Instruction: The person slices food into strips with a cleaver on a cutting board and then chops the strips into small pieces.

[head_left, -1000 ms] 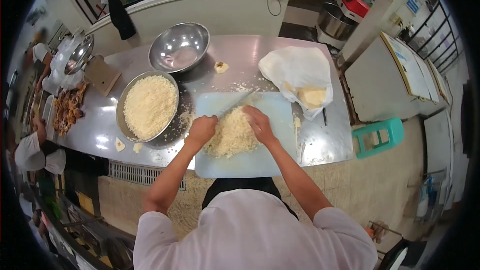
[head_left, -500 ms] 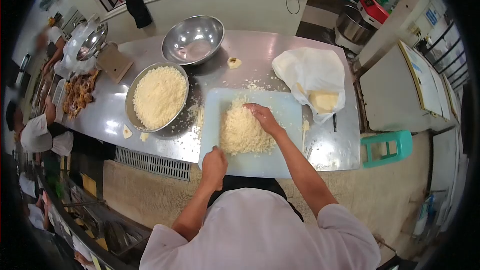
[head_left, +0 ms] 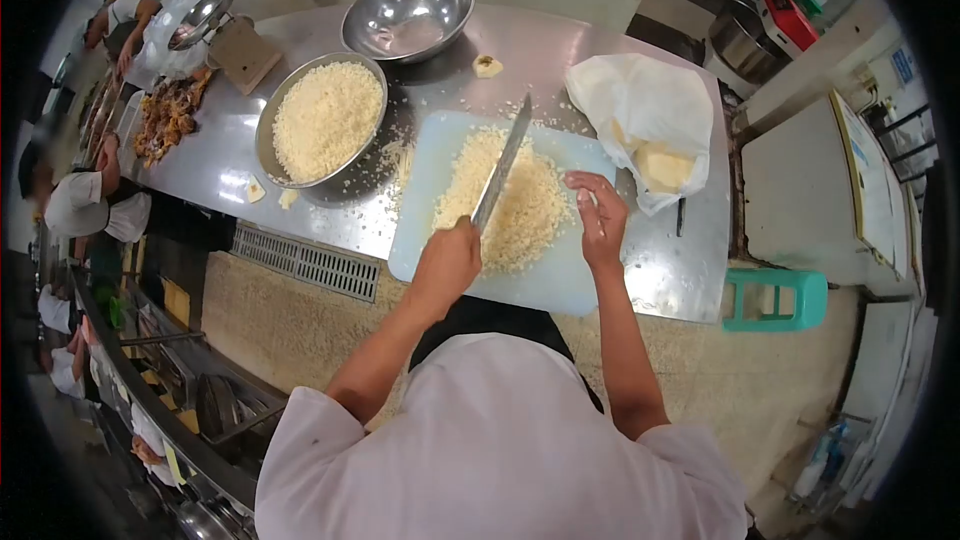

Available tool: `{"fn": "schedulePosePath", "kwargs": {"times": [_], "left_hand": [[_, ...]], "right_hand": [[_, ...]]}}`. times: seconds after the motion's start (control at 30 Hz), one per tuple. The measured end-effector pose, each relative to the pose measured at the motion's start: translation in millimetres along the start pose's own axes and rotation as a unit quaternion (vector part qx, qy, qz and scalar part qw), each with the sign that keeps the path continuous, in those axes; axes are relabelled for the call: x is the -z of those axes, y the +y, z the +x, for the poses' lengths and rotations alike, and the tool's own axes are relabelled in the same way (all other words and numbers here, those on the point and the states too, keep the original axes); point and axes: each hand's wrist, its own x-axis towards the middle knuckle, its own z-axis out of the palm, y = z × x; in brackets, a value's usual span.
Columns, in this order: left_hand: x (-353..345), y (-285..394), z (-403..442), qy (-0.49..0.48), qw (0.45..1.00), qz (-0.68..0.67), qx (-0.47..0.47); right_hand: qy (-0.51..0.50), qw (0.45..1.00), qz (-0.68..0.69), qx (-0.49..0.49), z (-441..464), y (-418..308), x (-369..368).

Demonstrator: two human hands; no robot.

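My left hand (head_left: 450,258) grips the handle of a large knife (head_left: 506,162), its blade pointing away over a spread pile of chopped pale food (head_left: 530,202). The pile lies on a light blue cutting board (head_left: 420,225). At the pile's right edge is my right hand (head_left: 600,215), palm turned partly up, fingers apart and somewhat bent, with nothing in it. A metal bowl (head_left: 262,145) full of similar chopped pieces (head_left: 328,120) stands left of the board.
Behind the board are a shiny steel bowl (head_left: 370,15) and a small food piece (head_left: 487,66). A white bag (head_left: 625,90) with a pale block (head_left: 662,168) lies at the right. Browned food (head_left: 170,118) and other people (head_left: 75,202) are left; a green stool (head_left: 808,300) stands right.
The knife now shows over the pile, pointing away. My right hand has come off the pile to its right side and opened. The pile is spread wider, and the view has shifted.
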Motion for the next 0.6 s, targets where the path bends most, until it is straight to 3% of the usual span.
{"fn": "schedulePosePath", "kwargs": {"times": [0.1, 0.2, 0.23, 0.3, 0.4, 0.47, 0.53, 0.6], "left_hand": [[-16.2, -17.6, -11.2, -0.023, 0.999, 0.027, -0.035], [-11.6, -36.2, 3.7, -0.052, 0.995, 0.014, -0.08], [2.5, -26.4, 3.6, -0.066, 0.995, 0.028, -0.072], [9.3, -14.6, -8.7, -0.039, 0.998, 0.035, -0.032], [3.6, -41.9, -2.1, 0.001, 0.997, 0.072, 0.02], [4.1, -71.5, 11.4, -0.044, 0.996, 0.079, -0.016], [20.2, -54.6, 5.9, -0.045, 0.993, 0.099, -0.05], [20.0, -47.1, -3.8, 0.03, 0.998, 0.049, 0.016]], "right_hand": [[0.043, 0.996, 0.014, -0.078, -18.7, 16.4, -1.1], [0.067, 0.993, -0.065, -0.072, -32.8, 27.0, -8.8], [0.07, 0.993, -0.068, -0.072, -36.0, 31.3, -5.8], [0.036, 0.983, -0.077, -0.165, -47.3, 39.4, -1.9], [0.05, 0.983, -0.109, -0.136, -56.1, 53.4, -10.1], [0.03, 0.984, -0.135, -0.111, -57.3, 40.7, -13.2], [0.016, 0.983, -0.161, -0.086, -53.6, 36.1, -11.5], [0.018, 0.983, -0.177, -0.051, -53.9, 36.1, -11.0]]}}
